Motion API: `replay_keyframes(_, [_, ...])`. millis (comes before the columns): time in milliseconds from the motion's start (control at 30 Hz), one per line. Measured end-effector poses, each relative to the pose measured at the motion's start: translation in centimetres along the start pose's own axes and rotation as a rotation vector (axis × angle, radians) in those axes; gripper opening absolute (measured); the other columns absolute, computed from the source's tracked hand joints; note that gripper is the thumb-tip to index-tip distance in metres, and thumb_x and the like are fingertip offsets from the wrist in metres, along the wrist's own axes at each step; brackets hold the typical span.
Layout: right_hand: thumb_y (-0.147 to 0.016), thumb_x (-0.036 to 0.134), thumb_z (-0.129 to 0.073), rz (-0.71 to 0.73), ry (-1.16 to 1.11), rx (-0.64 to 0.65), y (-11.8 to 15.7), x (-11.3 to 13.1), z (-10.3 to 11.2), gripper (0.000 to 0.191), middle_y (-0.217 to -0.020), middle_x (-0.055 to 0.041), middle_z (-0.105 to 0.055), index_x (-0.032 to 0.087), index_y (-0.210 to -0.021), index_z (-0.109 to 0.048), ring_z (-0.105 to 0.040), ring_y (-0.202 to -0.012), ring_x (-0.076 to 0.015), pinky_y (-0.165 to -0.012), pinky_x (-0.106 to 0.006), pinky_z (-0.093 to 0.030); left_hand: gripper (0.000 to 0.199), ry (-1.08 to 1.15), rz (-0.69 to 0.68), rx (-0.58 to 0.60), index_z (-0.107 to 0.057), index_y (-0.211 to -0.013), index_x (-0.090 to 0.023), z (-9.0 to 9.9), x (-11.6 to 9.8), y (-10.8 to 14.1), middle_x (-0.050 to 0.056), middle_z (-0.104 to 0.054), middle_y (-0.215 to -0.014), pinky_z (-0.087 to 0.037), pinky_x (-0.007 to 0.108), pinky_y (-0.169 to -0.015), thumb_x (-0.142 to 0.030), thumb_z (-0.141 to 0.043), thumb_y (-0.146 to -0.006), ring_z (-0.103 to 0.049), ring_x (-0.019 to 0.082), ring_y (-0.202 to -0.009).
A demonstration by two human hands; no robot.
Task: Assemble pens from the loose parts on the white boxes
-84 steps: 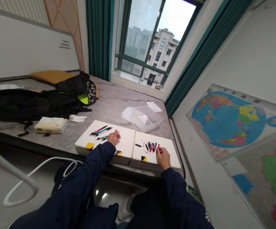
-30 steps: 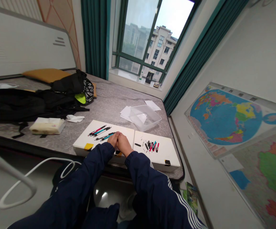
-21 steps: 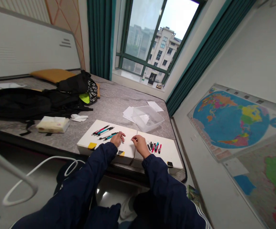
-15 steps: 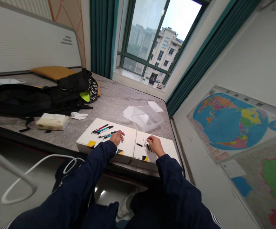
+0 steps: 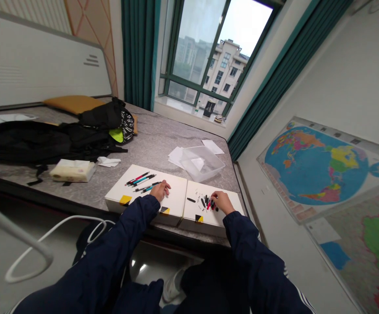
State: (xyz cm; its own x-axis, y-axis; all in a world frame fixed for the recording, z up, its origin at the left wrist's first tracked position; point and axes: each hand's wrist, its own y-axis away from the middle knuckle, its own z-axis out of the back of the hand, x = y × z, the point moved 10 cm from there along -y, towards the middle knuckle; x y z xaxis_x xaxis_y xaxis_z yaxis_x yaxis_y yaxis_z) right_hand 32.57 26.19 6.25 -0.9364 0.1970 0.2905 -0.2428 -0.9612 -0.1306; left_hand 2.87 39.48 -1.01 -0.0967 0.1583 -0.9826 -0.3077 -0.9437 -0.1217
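Two white boxes lie side by side, the left box (image 5: 172,201) and the right box (image 5: 231,194). My left hand (image 5: 161,190) rests on the left box, its fingers loosely bent and apart. Beside it lie several pens (image 5: 141,179) with black, red and blue barrels. Over the right box, my right hand (image 5: 222,201) reaches down with fingers pinched together at a cluster of small black and red pen parts (image 5: 207,202). What lies between those fingertips is too small to tell. A single black piece (image 5: 191,200) sits apart, left of the cluster.
Behind the boxes stands a clear plastic tray (image 5: 212,168) with paper sheets (image 5: 175,156) around it. A tissue pack (image 5: 72,170) and black backpack (image 5: 22,141) lie to the left. A white cable-like tube (image 5: 29,244) loops at lower left; a wall map (image 5: 316,163) hangs right.
My right hand has moved right across the right box, uncovering more of the black and red pen parts. My left hand has stayed nearly in place.
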Motion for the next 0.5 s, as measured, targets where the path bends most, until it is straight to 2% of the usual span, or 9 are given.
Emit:
replay_keyframes(167, [-0.077, 0.017, -0.061, -0.063, -0.006, 0.061, 0.03, -0.78, -0.35, 0.013, -0.076, -0.0069, -0.072, 0.016, -0.076, -0.074, -0.066, -0.071, -0.0163, -0.071, -0.023, -0.043, 0.067, 0.123, 0.016, 0.007, -0.062, -0.073, -0.016, -0.15, 0.31, -0.11, 0.002, -0.058, -0.050, -0.028, 0.024, -0.038, -0.072, -0.026, -0.085, -0.043, 0.011, -0.036])
replay_keyframes(500, [-0.076, 0.013, -0.062, -0.113, -0.045, 0.030, -0.49, -0.93, -0.73, 0.012, -0.075, -0.0071, -0.072, 0.015, -0.073, -0.073, -0.065, -0.072, -0.0172, -0.069, -0.023, -0.042, 0.065, 0.192, 0.019, 0.027, -0.062, -0.074, -0.015, -0.28, 0.06, 0.05, 0.001, -0.057, -0.050, -0.022, 0.023, -0.036, -0.072, -0.033, -0.083, -0.036, 0.008, -0.033])
